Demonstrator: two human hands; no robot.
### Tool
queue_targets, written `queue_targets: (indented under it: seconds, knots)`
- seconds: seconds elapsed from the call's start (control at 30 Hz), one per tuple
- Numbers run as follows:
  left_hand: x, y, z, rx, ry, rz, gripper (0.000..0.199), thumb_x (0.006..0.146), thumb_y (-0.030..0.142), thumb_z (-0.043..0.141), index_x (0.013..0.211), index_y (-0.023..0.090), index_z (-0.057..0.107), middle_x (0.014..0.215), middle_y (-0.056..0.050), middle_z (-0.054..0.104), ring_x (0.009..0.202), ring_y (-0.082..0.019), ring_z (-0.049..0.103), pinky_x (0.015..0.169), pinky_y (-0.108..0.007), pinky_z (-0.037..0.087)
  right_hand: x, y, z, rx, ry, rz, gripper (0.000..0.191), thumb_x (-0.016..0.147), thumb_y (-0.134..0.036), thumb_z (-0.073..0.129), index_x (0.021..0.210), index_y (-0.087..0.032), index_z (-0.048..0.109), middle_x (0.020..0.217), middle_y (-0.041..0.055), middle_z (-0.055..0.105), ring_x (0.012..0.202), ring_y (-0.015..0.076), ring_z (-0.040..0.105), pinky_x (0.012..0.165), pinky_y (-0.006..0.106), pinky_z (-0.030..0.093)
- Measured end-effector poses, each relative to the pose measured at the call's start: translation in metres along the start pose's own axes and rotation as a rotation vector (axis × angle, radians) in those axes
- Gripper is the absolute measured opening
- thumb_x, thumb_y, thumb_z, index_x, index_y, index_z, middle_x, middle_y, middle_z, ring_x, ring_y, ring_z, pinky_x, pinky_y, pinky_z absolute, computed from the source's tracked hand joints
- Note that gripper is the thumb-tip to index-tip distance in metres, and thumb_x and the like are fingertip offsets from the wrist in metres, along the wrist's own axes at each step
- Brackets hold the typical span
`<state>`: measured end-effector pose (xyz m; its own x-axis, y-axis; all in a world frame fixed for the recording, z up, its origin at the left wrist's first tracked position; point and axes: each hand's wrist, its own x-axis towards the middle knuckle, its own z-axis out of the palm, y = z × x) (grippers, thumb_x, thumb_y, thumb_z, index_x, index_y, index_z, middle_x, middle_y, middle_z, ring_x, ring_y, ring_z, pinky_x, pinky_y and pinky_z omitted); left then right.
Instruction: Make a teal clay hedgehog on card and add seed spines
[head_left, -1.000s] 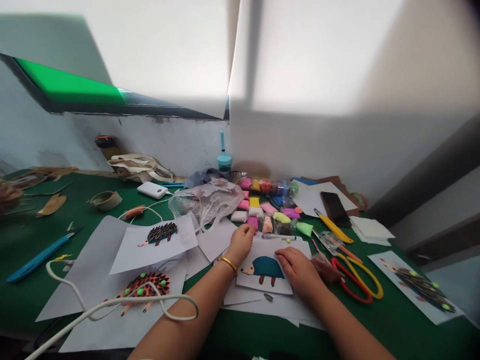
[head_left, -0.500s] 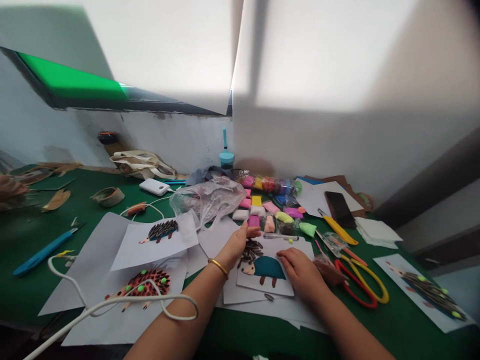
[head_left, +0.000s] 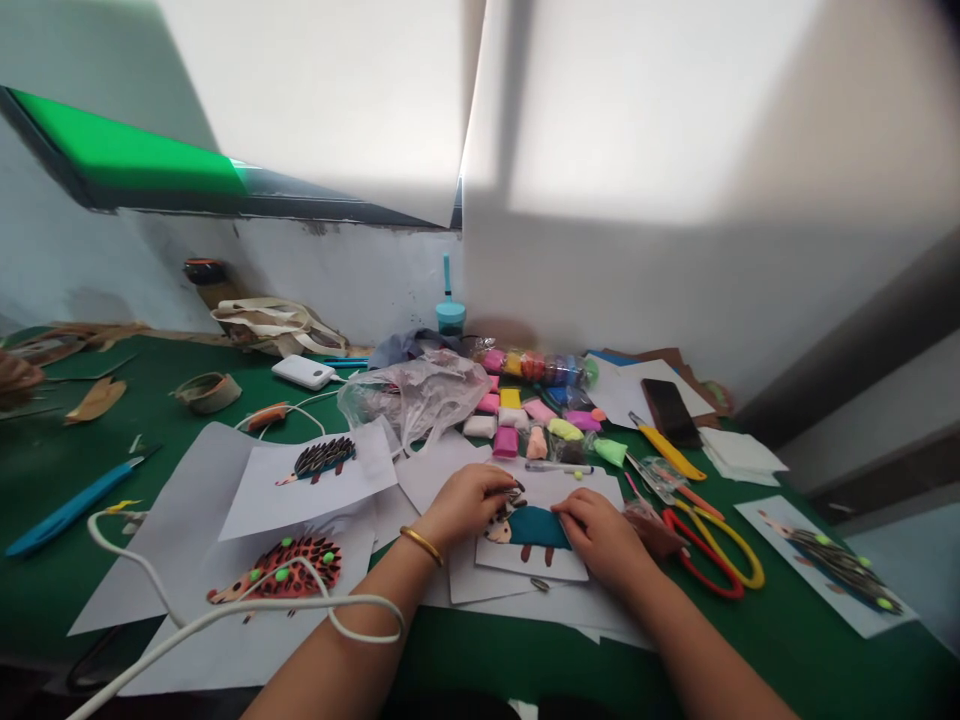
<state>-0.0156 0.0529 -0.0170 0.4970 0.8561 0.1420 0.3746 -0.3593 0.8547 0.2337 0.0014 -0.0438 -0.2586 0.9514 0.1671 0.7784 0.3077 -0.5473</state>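
Both hands meet over one small card [head_left: 491, 558] toward the near edge of the table [head_left: 450, 660]. The left hand [head_left: 469, 505] works at the card's far left corner, its fingertips drawn together over a cluster of dark seeds [head_left: 517, 498]; whether one is already gripped cannot be told. The right hand [head_left: 609, 530] lies at the card's right edge, thumb and forefinger gathered at the rump of the blue-bodied hedgehog [head_left: 538, 527]; whether anything sits between those fingertips is hidden too. By the look of it, one hand picks among the seeds while the other steadies the card. To do that well, the person should take a single seed by its sides in a light pinch — leaving the rest of the heap undisturbed and off the pale face [head_left: 496, 534] beside it. The right hand does best to press just enough to stop the card sliding on the loose sheets [head_left: 466, 588] beneath, since the blue surface is probably soft and could dent. One stray seed [head_left: 539, 584] lies on those sheets, just outside the card's near edge — easy to brush away by accident. Beyond the far edge, the pen [head_left: 559, 468] calls for a low, short reach.
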Motion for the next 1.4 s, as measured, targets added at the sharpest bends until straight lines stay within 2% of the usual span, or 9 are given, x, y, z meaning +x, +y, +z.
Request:
queue_targets:
  seconds: [0.13, 0.27, 0.47, 0.67, 0.83, 1.0, 1.1, 1.23, 1.4]
  knots:
    - [-0.001, 0.001, 0.007, 0.315, -0.074, 0.182, 0.027, 0.086, 0.022, 0.063, 0.109, 0.033, 0.073, 0.13, -0.002, 0.063, 0.129, -0.026, 0.047, 0.109, -0.044, 0.03, 0.0, 0.0, 0.001, -0.002, 0.029, -0.008, 0.028, 0.092, -0.026, 0.044, 0.099, -0.021, 0.071, 0.097, 0.0076, 0.065, 0.096, 0.0215, 0.06, 0.087, 0.036, 0.048]
    - [-0.002, -0.003, 0.011, 0.537, -0.099, 0.244, 0.027, 0.091, 0.023, 0.059, 0.11, 0.037, 0.071, 0.13, 0.0, 0.063, 0.129, -0.024, 0.047, 0.106, -0.044, 0.029, 0.0, -0.003, 0.0, -0.011, 0.034, -0.009, 0.027, 0.092, -0.024, 0.045, 0.098, -0.021, 0.071, 0.097, 0.007, 0.065, 0.096, 0.021, 0.06, 0.086, 0.035, 0.048]
    - [0.0, -0.017, 0.006, 0.453, 0.03, 0.217, 0.026, 0.088, 0.015, 0.059, 0.105, 0.03, 0.073, 0.119, -0.003, 0.069, 0.12, -0.023, 0.056, 0.104, -0.041, 0.034, -0.001, -0.003, 0.001, 0.0, 0.038, -0.002, 0.028, 0.093, -0.025, 0.044, 0.097, -0.021, 0.071, 0.097, 0.0067, 0.065, 0.096, 0.0207, 0.06, 0.086, 0.035, 0.048]
    - [0.002, -0.024, 0.005, 0.377, 0.092, 0.208, 0.024, 0.088, 0.014, 0.059, 0.103, 0.025, 0.073, 0.121, -0.006, 0.068, 0.112, -0.022, 0.062, 0.101, -0.038, 0.043, -0.004, -0.014, -0.01, -0.055, 0.071, -0.061, 0.025, 0.093, -0.025, 0.046, 0.101, -0.021, 0.069, 0.099, 0.008, 0.065, 0.096, 0.0216, 0.059, 0.087, 0.035, 0.047]
    - [0.001, -0.016, 0.001, 0.341, 0.217, 0.167, 0.016, 0.089, 0.018, 0.059, 0.096, 0.021, 0.073, 0.114, -0.008, 0.068, 0.108, -0.022, 0.059, 0.097, -0.037, 0.044, -0.027, -0.05, -0.012, -0.169, -0.117, -0.242, 0.013, 0.092, -0.027, 0.053, 0.088, -0.022, 0.065, 0.088, 0.0045, 0.065, 0.083, 0.0191, 0.058, 0.073, 0.031, 0.043]
    - [-0.006, 0.004, -0.005, 0.342, 0.299, 0.132, 0.017, 0.092, 0.022, 0.054, 0.092, 0.02, 0.071, 0.091, -0.006, 0.064, 0.092, -0.02, 0.057, 0.084, -0.033, 0.045, -0.047, -0.066, 0.013, -0.41, -0.119, -0.35, 0.011, 0.089, -0.018, 0.051, 0.082, -0.021, 0.06, 0.081, 0.0044, 0.063, 0.074, 0.0188, 0.055, 0.066, 0.031, 0.036]
    - [-0.015, 0.026, -0.005, 0.431, 0.223, 0.145, 0.019, 0.094, 0.022, 0.05, 0.093, 0.02, 0.069, 0.09, -0.006, 0.063, 0.09, -0.02, 0.057, 0.081, -0.032, 0.045, -0.05, -0.066, 0.022, -0.461, -0.086, -0.357, 0.016, 0.084, -0.01, 0.048, 0.086, -0.02, 0.06, 0.078, 0.0049, 0.064, 0.07, 0.0185, 0.054, 0.064, 0.03, 0.035]
    - [-0.04, 0.052, 0.006, 0.642, -0.018, 0.179, 0.013, 0.09, 0.018, 0.054, 0.085, 0.02, 0.065, 0.084, -0.005, 0.062, 0.084, -0.021, 0.057, 0.075, -0.033, 0.045, -0.052, -0.067, 0.021, -0.421, -0.092, -0.311, 0.019, 0.08, -0.008, 0.048, 0.089, -0.019, 0.06, 0.078, 0.0046, 0.064, 0.069, 0.0192, 0.055, 0.063, 0.031, 0.034]
    - [-0.078, 0.053, 0.031, 0.704, -0.176, 0.277, 0.009, 0.088, 0.016, 0.055, 0.081, 0.019, 0.06, 0.085, -0.005, 0.062, 0.085, -0.022, 0.058, 0.077, -0.036, 0.049, -0.054, -0.061, 0.009, -0.343, -0.022, -0.151, 0.014, 0.086, -0.015, 0.048, 0.088, -0.021, 0.06, 0.082, 0.0049, 0.064, 0.075, 0.02, 0.057, 0.068, 0.031, 0.038]
